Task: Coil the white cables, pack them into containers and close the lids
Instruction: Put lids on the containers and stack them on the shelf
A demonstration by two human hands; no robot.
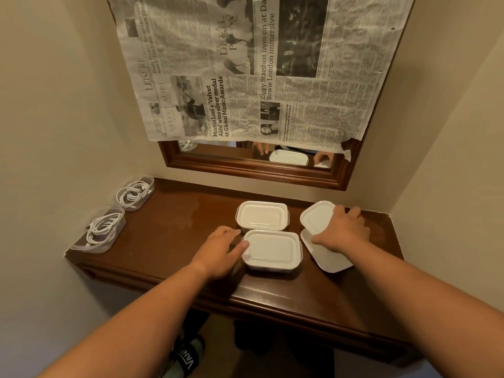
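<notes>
**Right hand gripping a loose lid while two cable containers are sitting open**

A person is standing at a wooden shelf [177,227]. The right hand [343,230] is curling its fingers over the far edge of the upper loose lid [316,214], which is overlapping a second loose lid [327,257]. The left hand [218,246], fingers loosely extended, is touching its thumb tip to a corner of the near lidded container [272,251], just in front of the far lidded container [261,215]. The white cables [103,227] are lying coiled in the near open container [81,248] and the far open container [148,181], well apart at the shelf's left end. The step probably goes best by lifting only the top lid, tucking stray loops inside, then pressing every corner down.
</notes>
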